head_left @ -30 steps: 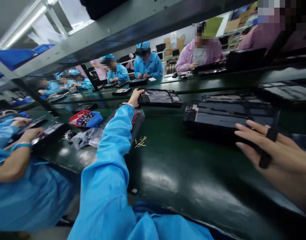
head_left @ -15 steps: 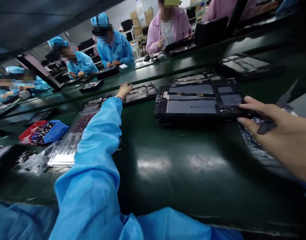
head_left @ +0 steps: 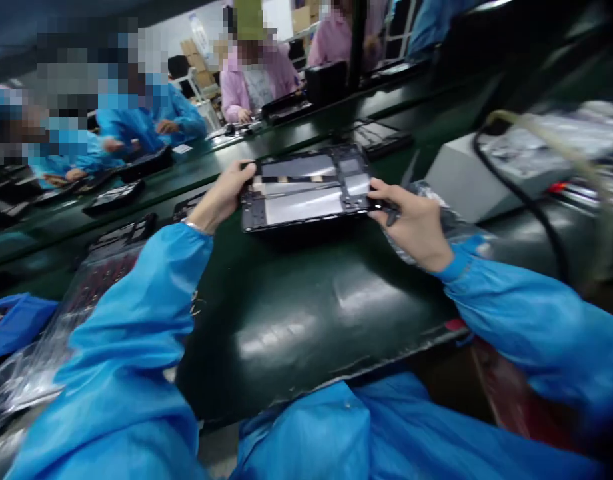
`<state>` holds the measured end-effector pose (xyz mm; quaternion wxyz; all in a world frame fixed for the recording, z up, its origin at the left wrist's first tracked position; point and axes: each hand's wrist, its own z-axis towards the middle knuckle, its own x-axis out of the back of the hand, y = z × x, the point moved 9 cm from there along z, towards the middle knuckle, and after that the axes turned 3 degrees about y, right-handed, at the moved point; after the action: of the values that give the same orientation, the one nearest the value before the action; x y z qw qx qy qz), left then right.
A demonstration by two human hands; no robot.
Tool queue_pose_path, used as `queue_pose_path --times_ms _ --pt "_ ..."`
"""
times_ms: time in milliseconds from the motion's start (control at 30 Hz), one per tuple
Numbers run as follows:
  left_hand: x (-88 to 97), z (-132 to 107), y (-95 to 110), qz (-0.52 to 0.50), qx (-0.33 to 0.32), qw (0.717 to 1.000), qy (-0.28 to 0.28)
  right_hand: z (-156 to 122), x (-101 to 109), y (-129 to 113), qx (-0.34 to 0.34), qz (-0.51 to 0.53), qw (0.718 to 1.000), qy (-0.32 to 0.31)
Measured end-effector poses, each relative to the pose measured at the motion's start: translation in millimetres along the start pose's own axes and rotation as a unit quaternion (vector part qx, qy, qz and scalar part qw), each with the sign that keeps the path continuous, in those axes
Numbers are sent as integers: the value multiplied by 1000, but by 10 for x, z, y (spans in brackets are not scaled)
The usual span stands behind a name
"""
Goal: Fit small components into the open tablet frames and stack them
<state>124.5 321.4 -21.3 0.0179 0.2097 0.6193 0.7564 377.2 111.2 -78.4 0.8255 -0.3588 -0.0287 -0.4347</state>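
Note:
Between my hands is a black tablet-like device (head_left: 301, 203), its inside showing grey battery-like panels and dark ribbon strips. My left hand (head_left: 223, 197) grips its left end, thumb on the upper corner. At the right end, my right hand (head_left: 409, 217) pinches the edge between thumb and fingers. A thin dark pointed tool (head_left: 410, 167), perhaps tweezers, is also tucked in my right hand. Whether the device touches the table or is lifted off it, I cannot tell. Another similar device (head_left: 379, 137) lies behind it.
Clear plastic trays (head_left: 86, 300) and a blue bin (head_left: 21, 323) of small parts are on the left. On the right stand a light-grey box (head_left: 466, 173) and a black cable (head_left: 529, 193). Across the green table (head_left: 296, 287), co-workers in blue and pink sit with more devices.
My left hand has come from a device farther left to the left end of the device my right hand holds. The view has turned to the right.

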Motion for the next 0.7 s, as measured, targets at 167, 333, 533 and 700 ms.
queue_pose_path --times_ms 167,333,533,700 --pt "385 -578 341 -10 -38 992 117 -62 301 -119 25 18 998 -46" --pt "742 -1588 -212 148 96 976 131 -523 1350 -231 -51 59 992 104" --pt "710 -2447 -1012 127 291 943 99 -832 1675 -72 -119 14 989 91" --pt "666 -2291 -1065 216 248 944 27 -877 1599 136 -165 -48 982 76"
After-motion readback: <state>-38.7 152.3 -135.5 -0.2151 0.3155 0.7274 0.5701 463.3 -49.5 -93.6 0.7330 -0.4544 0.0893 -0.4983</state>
